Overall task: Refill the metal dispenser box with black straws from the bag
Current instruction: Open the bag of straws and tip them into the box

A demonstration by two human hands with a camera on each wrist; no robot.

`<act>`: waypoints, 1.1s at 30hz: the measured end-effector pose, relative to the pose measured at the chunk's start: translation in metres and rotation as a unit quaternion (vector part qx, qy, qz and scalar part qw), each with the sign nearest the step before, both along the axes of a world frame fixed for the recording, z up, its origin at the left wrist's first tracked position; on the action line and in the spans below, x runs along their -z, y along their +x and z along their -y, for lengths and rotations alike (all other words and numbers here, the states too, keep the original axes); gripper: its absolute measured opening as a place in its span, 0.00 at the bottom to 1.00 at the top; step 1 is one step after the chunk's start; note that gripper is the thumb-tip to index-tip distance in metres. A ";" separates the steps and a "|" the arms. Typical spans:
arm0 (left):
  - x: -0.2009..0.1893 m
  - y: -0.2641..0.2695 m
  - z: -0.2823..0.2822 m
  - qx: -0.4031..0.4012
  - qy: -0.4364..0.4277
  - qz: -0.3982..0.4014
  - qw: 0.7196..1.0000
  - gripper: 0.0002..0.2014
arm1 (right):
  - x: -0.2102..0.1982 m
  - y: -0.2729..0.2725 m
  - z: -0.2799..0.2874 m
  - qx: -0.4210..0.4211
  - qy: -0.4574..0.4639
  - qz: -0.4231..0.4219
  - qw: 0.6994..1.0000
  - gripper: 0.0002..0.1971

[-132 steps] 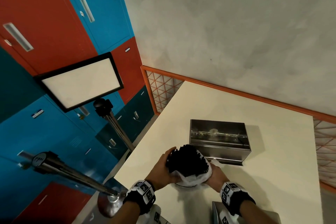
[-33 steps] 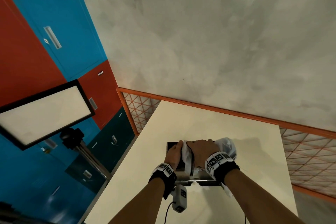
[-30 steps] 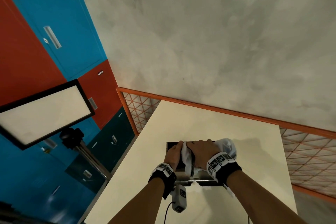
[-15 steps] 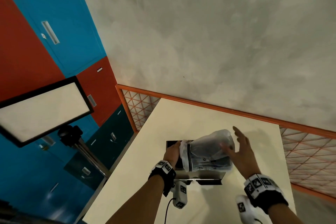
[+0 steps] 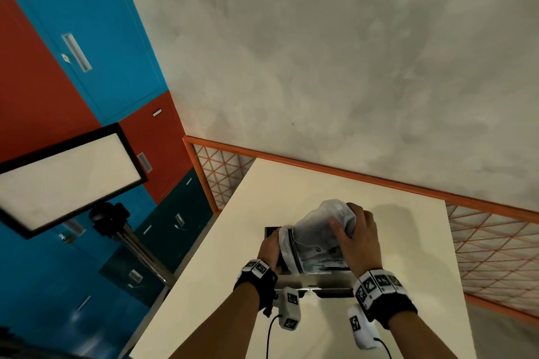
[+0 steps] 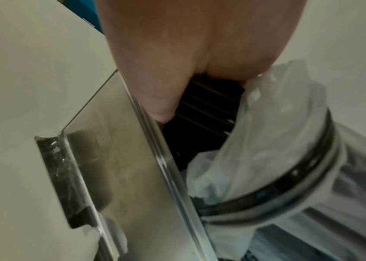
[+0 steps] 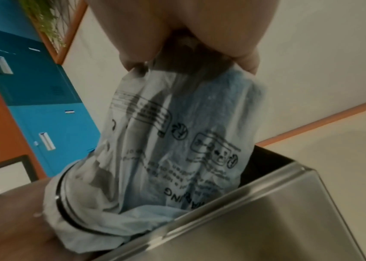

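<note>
A: What has changed?
B: The right hand (image 5: 360, 237), open half a second ago, now grips the bag's (image 5: 318, 234) closed end.
A: And the straws (image 6: 204, 113)?
B: Inside the dispenser box (image 5: 315, 283) on the desk (image 5: 291, 183), pinned by left hand (image 5: 269, 246); sliding the bag off likely follows.

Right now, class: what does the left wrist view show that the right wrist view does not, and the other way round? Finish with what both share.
Only the left wrist view shows the black straws lying inside the box beneath the left hand. Only the right wrist view shows the bag's printed warning text and the right hand gripping its closed end, with blue and red lockers behind. Both show the plastic bag, its black band, and the metal dispenser box.
</note>
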State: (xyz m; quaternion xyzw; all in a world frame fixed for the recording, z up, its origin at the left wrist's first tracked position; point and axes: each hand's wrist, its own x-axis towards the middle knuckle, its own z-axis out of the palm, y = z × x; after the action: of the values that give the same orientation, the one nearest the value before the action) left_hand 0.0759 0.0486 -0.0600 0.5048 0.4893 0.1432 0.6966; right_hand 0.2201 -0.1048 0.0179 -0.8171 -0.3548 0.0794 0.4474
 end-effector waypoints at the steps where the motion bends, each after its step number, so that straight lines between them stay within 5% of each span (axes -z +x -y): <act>1: 0.004 -0.001 0.000 0.010 0.033 -0.023 0.999 0.11 | 0.000 0.000 0.000 0.003 -0.001 -0.002 1.000 0.22; 5: 0.002 -0.002 0.001 0.079 0.200 -0.138 0.967 0.10 | -0.002 -0.004 0.003 0.005 0.019 0.008 1.000 0.18; 14: -0.004 0.010 -0.001 0.170 0.236 -0.216 0.932 0.15 | -0.021 -0.021 0.002 -0.035 0.048 0.075 0.995 0.17; 19: 0.010 0.007 -0.004 0.104 0.175 -0.167 0.965 0.18 | -0.025 -0.025 -0.005 -0.052 0.057 0.073 0.994 0.16; 23: 0.007 0.003 0.002 0.045 0.143 -0.105 0.983 0.07 | -0.029 -0.027 -0.009 -0.088 0.069 0.094 0.989 0.14; 25: 0.008 0.003 0.003 0.048 0.192 -0.098 0.975 0.08 | -0.031 -0.028 -0.011 -0.091 0.070 0.097 0.989 0.14; 28: 0.006 0.004 0.004 0.023 0.150 -0.078 0.985 0.05 | -0.032 -0.027 -0.015 -0.096 0.072 0.098 0.988 0.13; 33: 0.016 0.005 -0.001 -0.031 0.055 -0.044 0.997 0.13 | -0.032 -0.026 -0.021 -0.103 0.064 0.102 0.987 0.14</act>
State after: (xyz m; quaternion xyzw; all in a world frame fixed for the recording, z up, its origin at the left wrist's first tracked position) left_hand 0.0809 0.0492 -0.0761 0.5329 0.5259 0.1690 0.6410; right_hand 0.1939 -0.0836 0.0500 -0.7496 -0.4850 0.0181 0.4499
